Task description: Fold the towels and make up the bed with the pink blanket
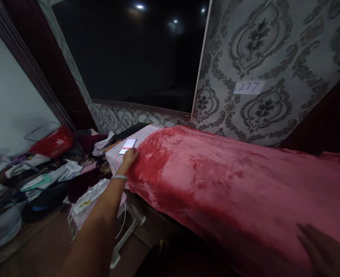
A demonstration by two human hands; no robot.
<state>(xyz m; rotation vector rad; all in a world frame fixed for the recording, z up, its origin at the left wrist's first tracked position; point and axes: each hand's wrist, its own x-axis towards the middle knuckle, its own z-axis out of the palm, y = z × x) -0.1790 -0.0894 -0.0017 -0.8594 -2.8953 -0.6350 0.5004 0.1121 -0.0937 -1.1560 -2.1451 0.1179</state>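
My left hand (131, 154) reaches far forward, its fingers curled at the lower right edge of a phone (128, 145) with a lit white screen and a red bar. Beneath the phone is a striped cloth (115, 157) at the left end of a long surface. A red plush blanket (216, 177) covers most of that surface and has darker patches where the pile lies differently. At the lower right, my right hand (324, 246) is over the blanket, fingers stretched out; it is dark and partly cut off by the frame.
A large dark television (141, 54) hangs on the patterned wall behind. Left of the surface are heaped clothes (57, 173), a red basket (53, 142) and a plastic stool (129, 219) with a power strip (86, 202) and cables. A paper label (249, 87) reads 277.
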